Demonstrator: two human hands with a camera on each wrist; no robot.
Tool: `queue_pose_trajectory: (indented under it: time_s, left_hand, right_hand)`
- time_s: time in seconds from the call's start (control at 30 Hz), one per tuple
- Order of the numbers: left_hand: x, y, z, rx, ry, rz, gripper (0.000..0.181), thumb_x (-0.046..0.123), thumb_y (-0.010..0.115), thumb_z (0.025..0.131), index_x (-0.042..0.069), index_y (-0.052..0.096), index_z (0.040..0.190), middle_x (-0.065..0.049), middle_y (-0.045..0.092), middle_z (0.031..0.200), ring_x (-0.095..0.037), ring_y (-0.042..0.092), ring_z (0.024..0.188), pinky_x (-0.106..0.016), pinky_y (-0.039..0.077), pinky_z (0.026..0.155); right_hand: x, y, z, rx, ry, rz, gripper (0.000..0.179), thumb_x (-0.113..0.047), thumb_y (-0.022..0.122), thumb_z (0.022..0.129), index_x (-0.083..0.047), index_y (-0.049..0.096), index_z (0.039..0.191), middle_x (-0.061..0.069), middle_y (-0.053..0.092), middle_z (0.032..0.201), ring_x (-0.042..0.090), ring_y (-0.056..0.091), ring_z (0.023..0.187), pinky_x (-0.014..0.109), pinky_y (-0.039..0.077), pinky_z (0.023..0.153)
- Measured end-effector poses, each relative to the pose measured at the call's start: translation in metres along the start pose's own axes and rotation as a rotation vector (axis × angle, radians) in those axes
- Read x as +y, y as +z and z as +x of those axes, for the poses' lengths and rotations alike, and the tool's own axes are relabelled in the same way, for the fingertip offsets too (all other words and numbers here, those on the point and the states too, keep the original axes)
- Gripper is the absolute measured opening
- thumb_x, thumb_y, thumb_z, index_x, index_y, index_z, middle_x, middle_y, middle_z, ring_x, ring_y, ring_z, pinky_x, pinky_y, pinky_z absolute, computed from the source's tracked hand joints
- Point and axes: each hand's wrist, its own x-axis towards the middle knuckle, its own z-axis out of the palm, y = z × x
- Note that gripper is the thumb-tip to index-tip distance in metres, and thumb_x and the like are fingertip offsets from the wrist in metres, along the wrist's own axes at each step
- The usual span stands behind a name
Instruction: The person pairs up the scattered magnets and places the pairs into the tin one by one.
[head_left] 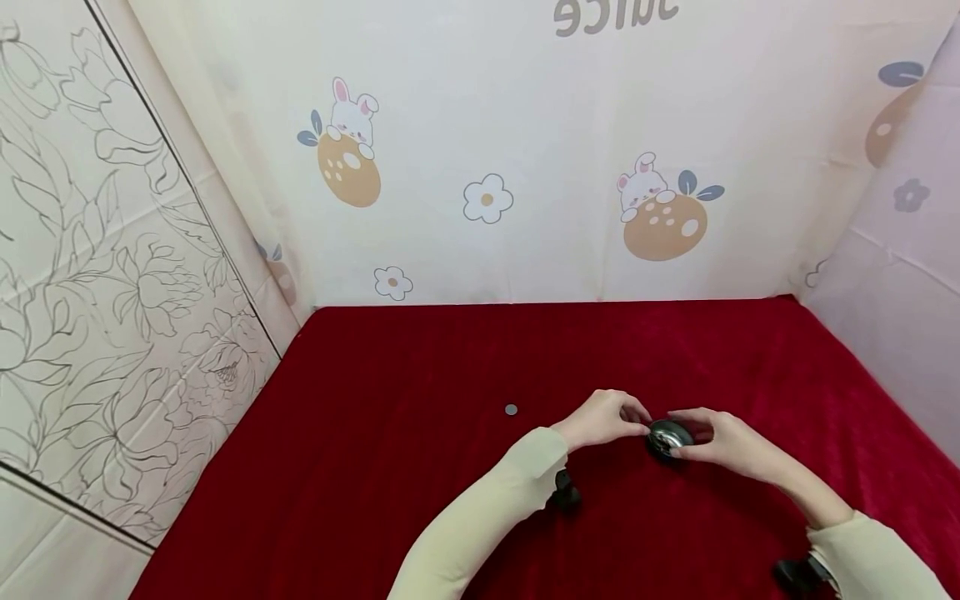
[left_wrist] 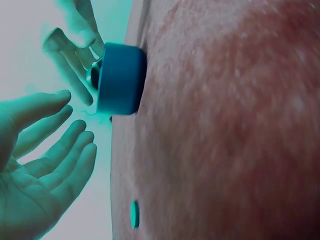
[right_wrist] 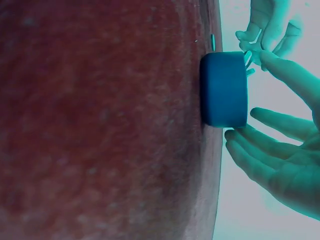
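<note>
A low, round dark container (head_left: 657, 451) with a shiny metallic inside sits on the red cloth. Thin pieces (right_wrist: 250, 72) stick up from its top in the right wrist view; their kind is unclear. My right hand (head_left: 723, 442) is around its right side, thumb at the near rim and fingers at the far side. Its fingers are fairly straight in the right wrist view. My left hand (head_left: 603, 417) is by the left rim, fingers loosely bent, thumb and index tips close together. Nothing shows between them in the left wrist view. A small flat grey disc (head_left: 511, 409) lies to the left.
Red velvety cloth (head_left: 360, 433) covers the table. Behind it hangs a pale cloth (head_left: 540, 125) with rabbit and flower prints. A flower-patterned panel (head_left: 150, 275) borders the left side, and a pale curtain (head_left: 900, 317) the right. Dark wrist devices (head_left: 566, 492) sit under both sleeves.
</note>
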Motion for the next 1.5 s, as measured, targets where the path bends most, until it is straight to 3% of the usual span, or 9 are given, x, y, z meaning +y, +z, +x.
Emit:
queue_pose_trajectory:
  time_s: [0.2, 0.33, 0.7, 1.13, 1.5]
  left_hand:
    - [-0.01, -0.012, -0.008, -0.007, 0.0, 0.01, 0.018, 0.021, 0.061, 0.084, 0.013, 0.067, 0.1, 0.01, 0.062, 0.088, 0.006, 0.052, 0.072, -0.007, 0.04, 0.06]
    - [-0.016, -0.019, -0.014, -0.01, -0.01, 0.006, 0.02, 0.021, 0.061, 0.084, 0.013, 0.066, 0.102, 0.009, 0.062, 0.089, 0.005, 0.053, 0.073, -0.008, 0.041, 0.062]
    - [-0.035, -0.037, -0.03, 0.001, -0.06, -0.016, 0.022, 0.02, 0.062, 0.084, 0.01, 0.065, 0.103, 0.007, 0.061, 0.089, 0.0, 0.054, 0.076, -0.011, 0.043, 0.064]
    - [-0.066, -0.058, -0.058, 0.041, -0.121, 0.008, 0.023, 0.02, 0.063, 0.083, 0.009, 0.064, 0.103, 0.001, 0.061, 0.094, -0.006, 0.055, 0.081, -0.015, 0.044, 0.068]
    - [-0.087, -0.075, -0.077, 0.072, -0.147, -0.007, 0.024, 0.017, 0.063, 0.082, 0.007, 0.064, 0.104, -0.002, 0.06, 0.095, -0.011, 0.056, 0.084, -0.019, 0.045, 0.069]
  right_hand:
    - [-0.009, 0.002, 0.007, 0.065, -0.002, -0.111, 0.047, -0.024, 0.069, 0.076, 0.006, 0.056, 0.111, 0.017, 0.059, 0.105, 0.024, 0.057, 0.092, 0.026, 0.048, 0.071]
    - [-0.014, 0.004, 0.013, 0.059, 0.001, -0.111, 0.046, -0.025, 0.068, 0.078, 0.005, 0.057, 0.111, 0.018, 0.059, 0.107, 0.032, 0.055, 0.095, 0.031, 0.048, 0.072]
    - [-0.02, 0.012, 0.033, -0.001, -0.02, -0.049, 0.046, -0.024, 0.066, 0.08, 0.007, 0.055, 0.113, 0.022, 0.056, 0.11, 0.035, 0.056, 0.097, 0.04, 0.047, 0.076]
    - [-0.018, 0.032, 0.061, -0.084, -0.05, 0.019, 0.043, -0.02, 0.066, 0.079, 0.009, 0.056, 0.11, 0.021, 0.058, 0.106, 0.031, 0.058, 0.092, 0.032, 0.048, 0.073]
    - [-0.016, 0.036, 0.075, -0.126, -0.084, 0.05, 0.039, -0.012, 0.066, 0.078, 0.013, 0.055, 0.106, 0.023, 0.059, 0.102, 0.033, 0.058, 0.09, 0.024, 0.048, 0.07]
